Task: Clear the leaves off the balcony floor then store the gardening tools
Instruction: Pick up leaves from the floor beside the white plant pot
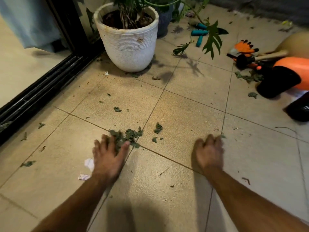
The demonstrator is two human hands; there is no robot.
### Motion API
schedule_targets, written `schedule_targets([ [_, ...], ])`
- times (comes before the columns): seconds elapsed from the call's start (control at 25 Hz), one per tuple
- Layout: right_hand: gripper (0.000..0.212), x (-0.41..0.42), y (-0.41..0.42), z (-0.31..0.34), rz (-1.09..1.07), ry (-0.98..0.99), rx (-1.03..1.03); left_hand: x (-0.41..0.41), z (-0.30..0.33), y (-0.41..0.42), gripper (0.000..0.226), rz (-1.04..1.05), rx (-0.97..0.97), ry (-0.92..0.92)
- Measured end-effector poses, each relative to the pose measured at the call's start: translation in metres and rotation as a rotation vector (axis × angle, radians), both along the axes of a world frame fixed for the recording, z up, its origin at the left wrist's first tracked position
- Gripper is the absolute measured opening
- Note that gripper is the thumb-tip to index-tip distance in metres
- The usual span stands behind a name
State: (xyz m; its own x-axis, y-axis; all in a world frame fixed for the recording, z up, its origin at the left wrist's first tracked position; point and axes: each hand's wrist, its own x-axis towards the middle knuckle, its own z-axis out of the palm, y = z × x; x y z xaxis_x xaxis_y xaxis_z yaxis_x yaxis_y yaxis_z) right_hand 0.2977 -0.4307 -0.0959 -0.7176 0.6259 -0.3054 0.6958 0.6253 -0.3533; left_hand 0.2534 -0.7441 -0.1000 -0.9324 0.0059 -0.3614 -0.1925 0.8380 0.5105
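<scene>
Torn green leaf bits lie scattered over the beige tiled floor. A small heap of leaves sits under the fingertips of my left hand, which lies spread on the tile with the thumb out to the right. My right hand rests on the floor with fingers loosely bent, touching a leaf scrap at its tips; it holds nothing that I can see. Teal-handled garden tools lie far back. Orange gloves and a wooden-handled tool lie at the right.
A white ribbed plant pot stands at the back left beside the black sliding-door track. An orange and black object and a black shoe sit at the right edge. White paper scraps lie by my left wrist.
</scene>
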Motion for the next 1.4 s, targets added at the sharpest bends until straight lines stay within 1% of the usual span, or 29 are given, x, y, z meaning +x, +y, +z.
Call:
schedule_targets([
  [0.08,0.065,-0.004,-0.049,0.009,0.216,0.045,-0.103,0.011,0.001,0.034,0.096,-0.212,0.042,-0.002],
  [0.12,0.064,-0.002,-0.066,0.012,0.317,0.04,-0.113,0.016,0.003,0.048,0.096,-0.302,0.028,0.011],
  [0.16,0.062,0.0,-0.075,0.013,0.388,0.035,-0.078,0.019,0.005,0.055,0.096,-0.359,0.001,0.046],
  [0.2,0.061,0.004,-0.073,0.013,0.407,0.035,-0.013,0.021,0.007,0.057,0.096,-0.379,-0.021,0.092],
  [0.24,0.061,0.011,-0.064,0.012,0.352,0.023,0.067,0.021,0.009,0.054,0.097,-0.373,-0.038,0.134],
  [0.28,0.062,0.023,-0.05,0.008,0.24,-0.002,0.14,0.02,0.01,0.048,0.097,-0.362,-0.062,0.156],
  [0.36,0.065,0.055,-0.014,0.0,-0.063,-0.067,0.226,0.024,0.011,0.037,0.102,-0.319,-0.137,0.15],
  [0.44,0.069,0.083,0.014,-0.001,-0.314,-0.134,0.19,0.035,0.011,0.037,0.11,-0.186,-0.182,0.083],
  [0.48,0.071,0.091,0.022,-0.002,-0.388,-0.153,0.136,0.043,0.009,0.045,0.114,-0.105,-0.171,0.034],
  [0.52,0.071,0.094,0.025,-0.001,-0.424,-0.16,0.081,0.051,0.008,0.056,0.117,-0.045,-0.149,-0.022],
  [0.56,0.072,0.095,0.024,-0.002,-0.43,-0.157,0.037,0.059,0.005,0.068,0.117,-0.029,-0.129,-0.06],
  [0.6,0.072,0.092,0.02,-0.002,-0.408,-0.15,0.021,0.067,0.002,0.081,0.116,-0.069,-0.115,-0.07],
  [0.68,0.072,0.083,0.003,-0.001,-0.258,-0.126,0.019,0.08,-0.001,0.104,0.108,-0.259,-0.049,-0.031],
  [0.76,0.07,0.072,-0.019,0.004,0.001,-0.084,0.004,0.082,0.005,0.114,0.099,-0.44,0.036,0.017],
  [0.84,0.066,0.059,-0.029,0.009,0.236,-0.038,-0.017,0.074,0.01,0.106,0.095,-0.531,0.026,0.116],
  [0.88,0.064,0.055,-0.027,0.01,0.308,-0.022,0.003,0.07,0.012,0.096,0.093,-0.528,-0.016,0.184],
  [0.92,0.063,0.051,-0.022,0.009,0.322,-0.014,0.041,0.065,0.012,0.083,0.092,-0.483,-0.076,0.244],
  [0.96,0.063,0.048,-0.014,0.009,0.279,-0.013,0.079,0.061,0.012,0.069,0.093,-0.389,-0.147,0.269],
  [1.0,0.064,0.045,-0.001,0.009,0.195,-0.028,0.103,0.059,0.009,0.052,0.099,-0.243,-0.212,0.233],
  [1.08,0.064,0.039,0.03,0.01,0.009,-0.075,0.094,0.055,0.0,0.019,0.123,0.165,-0.257,0.025],
  [1.12,0.064,0.038,0.048,0.01,-0.053,-0.092,0.075,0.052,-0.004,0.01,0.135,0.357,-0.201,-0.095],
  [1.16,0.065,0.037,0.065,0.011,-0.091,-0.099,0.064,0.049,-0.01,0.007,0.142,0.488,-0.119,-0.204],
  [1.2,0.065,0.035,0.081,0.012,-0.104,-0.105,0.061,0.048,-0.012,0.014,0.144,0.523,-0.062,-0.259],
  [1.24,0.066,0.033,0.098,0.013,-0.099,-0.111,0.061,0.052,-0.01,0.03,0.142,0.48,-0.051,-0.263],
  [1.32,0.066,0.026,0.125,0.012,-0.07,-0.132,0.062,0.06,-0.001,0.071,0.132,0.286,-0.065,-0.178],
  [1.4,0.066,0.014,0.144,0.008,-0.021,-0.138,0.059,0.061,0.006,0.112,0.126,0.079,-0.005,-0.105],
])
